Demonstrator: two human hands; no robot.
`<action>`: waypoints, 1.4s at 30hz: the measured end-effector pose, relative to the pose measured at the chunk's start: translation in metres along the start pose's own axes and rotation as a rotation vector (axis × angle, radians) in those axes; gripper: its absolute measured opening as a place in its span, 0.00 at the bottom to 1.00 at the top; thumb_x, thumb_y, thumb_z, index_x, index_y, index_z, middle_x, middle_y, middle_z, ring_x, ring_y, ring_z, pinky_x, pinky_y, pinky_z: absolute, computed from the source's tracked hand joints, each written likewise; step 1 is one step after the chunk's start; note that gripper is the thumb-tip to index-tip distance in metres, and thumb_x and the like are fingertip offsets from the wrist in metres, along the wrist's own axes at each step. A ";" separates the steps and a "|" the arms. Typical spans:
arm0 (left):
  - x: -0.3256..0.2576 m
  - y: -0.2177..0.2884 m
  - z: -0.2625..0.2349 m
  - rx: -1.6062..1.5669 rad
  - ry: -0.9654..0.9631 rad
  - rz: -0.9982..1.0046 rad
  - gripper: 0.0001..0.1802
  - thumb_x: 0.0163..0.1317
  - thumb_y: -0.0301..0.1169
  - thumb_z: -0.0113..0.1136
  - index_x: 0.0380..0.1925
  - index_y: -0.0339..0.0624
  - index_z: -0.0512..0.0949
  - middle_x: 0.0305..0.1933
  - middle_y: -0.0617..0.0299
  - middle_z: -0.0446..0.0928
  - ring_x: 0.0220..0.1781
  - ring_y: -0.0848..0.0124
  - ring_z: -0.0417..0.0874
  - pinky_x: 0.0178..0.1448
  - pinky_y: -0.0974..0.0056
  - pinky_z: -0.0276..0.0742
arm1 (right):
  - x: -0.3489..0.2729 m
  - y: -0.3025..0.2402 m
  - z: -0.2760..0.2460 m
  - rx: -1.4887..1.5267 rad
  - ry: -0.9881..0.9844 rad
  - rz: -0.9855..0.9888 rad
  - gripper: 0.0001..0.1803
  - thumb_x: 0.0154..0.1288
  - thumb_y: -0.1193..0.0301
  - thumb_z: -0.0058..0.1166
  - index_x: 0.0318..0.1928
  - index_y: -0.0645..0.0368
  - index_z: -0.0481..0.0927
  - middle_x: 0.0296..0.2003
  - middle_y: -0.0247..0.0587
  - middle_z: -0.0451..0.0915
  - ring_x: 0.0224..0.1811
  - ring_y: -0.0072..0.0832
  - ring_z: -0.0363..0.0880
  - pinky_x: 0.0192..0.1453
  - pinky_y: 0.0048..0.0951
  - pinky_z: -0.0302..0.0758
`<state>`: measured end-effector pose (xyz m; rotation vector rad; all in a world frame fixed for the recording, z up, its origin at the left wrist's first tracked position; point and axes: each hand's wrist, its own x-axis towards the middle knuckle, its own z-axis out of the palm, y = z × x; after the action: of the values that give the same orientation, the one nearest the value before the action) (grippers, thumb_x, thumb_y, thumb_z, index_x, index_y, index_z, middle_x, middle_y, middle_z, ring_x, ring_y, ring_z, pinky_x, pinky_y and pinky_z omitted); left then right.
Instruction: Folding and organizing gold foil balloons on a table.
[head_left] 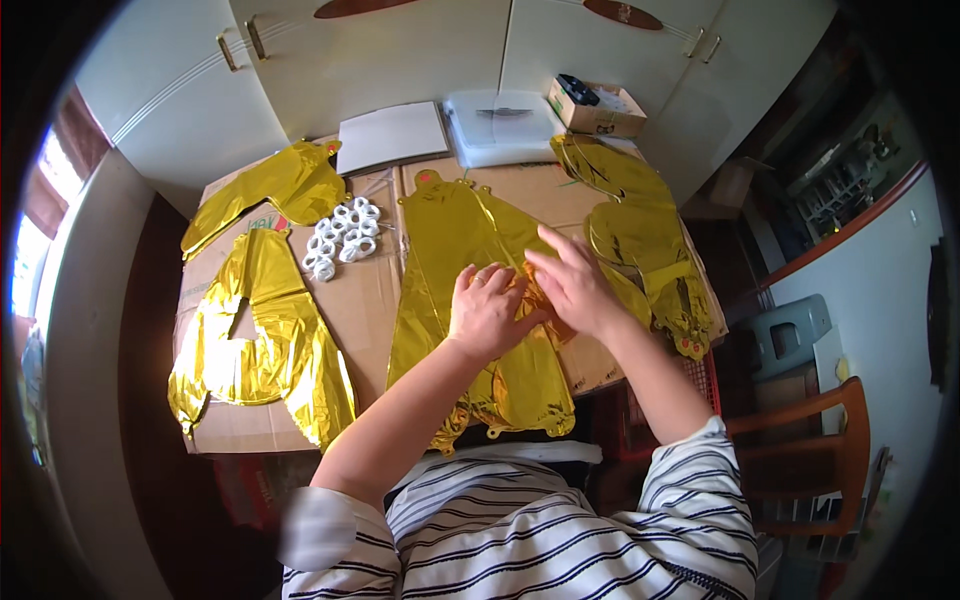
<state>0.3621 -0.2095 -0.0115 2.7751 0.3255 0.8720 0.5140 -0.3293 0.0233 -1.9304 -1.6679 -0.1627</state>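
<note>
A flat, uninflated gold foil balloon (455,250) lies on the cardboard-covered table (365,300) in front of me. My left hand (485,310) presses palm-down on its middle, fingers together. My right hand (572,285) rests beside it on the same foil, fingers spread and touching the left fingertips. A second gold foil balloon (265,345), letter-shaped, lies to the left. Another gold foil piece (285,185) lies at the far left, and more gold foil balloons (640,240) sit to the right.
A pile of small white rolls (342,238) sits between the left balloons. At the far edge are a white sheet (392,135), a clear plastic box (502,125) and an open cardboard box (598,108). White cupboards stand behind. A wooden chair (810,450) is at my right.
</note>
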 end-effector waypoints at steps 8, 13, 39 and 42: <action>0.001 0.002 0.000 -0.024 -0.016 0.006 0.27 0.53 0.54 0.70 0.45 0.47 0.83 0.53 0.59 0.81 0.61 0.60 0.79 0.69 0.45 0.65 | -0.097 -0.043 -0.014 -0.169 -0.118 0.001 0.21 0.69 0.63 0.56 0.58 0.58 0.79 0.68 0.51 0.67 0.71 0.48 0.63 0.76 0.59 0.54; 0.002 0.002 -0.002 0.000 -0.028 0.011 0.28 0.53 0.55 0.69 0.45 0.48 0.83 0.53 0.60 0.81 0.60 0.61 0.79 0.69 0.45 0.65 | -0.107 -0.051 -0.013 -0.239 -0.173 -0.011 0.25 0.69 0.59 0.57 0.61 0.58 0.76 0.69 0.52 0.66 0.72 0.51 0.61 0.77 0.59 0.50; 0.003 0.003 -0.004 -0.032 0.038 0.016 0.28 0.51 0.54 0.72 0.42 0.46 0.82 0.50 0.61 0.82 0.58 0.61 0.80 0.71 0.47 0.63 | -0.135 -0.066 -0.020 -0.239 -0.075 -0.437 0.17 0.68 0.66 0.46 0.52 0.55 0.83 0.55 0.44 0.81 0.60 0.39 0.77 0.71 0.49 0.67; 0.006 0.004 -0.006 -0.052 -0.024 -0.055 0.27 0.51 0.54 0.72 0.41 0.45 0.82 0.49 0.61 0.82 0.57 0.60 0.79 0.73 0.48 0.60 | -0.134 -0.066 -0.020 -0.222 -0.067 -0.433 0.17 0.67 0.66 0.47 0.51 0.55 0.84 0.53 0.44 0.82 0.58 0.39 0.78 0.70 0.49 0.68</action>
<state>0.3643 -0.2112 -0.0026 2.7130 0.3682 0.8211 0.4290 -0.4519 0.0029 -1.7112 -2.1750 -0.4715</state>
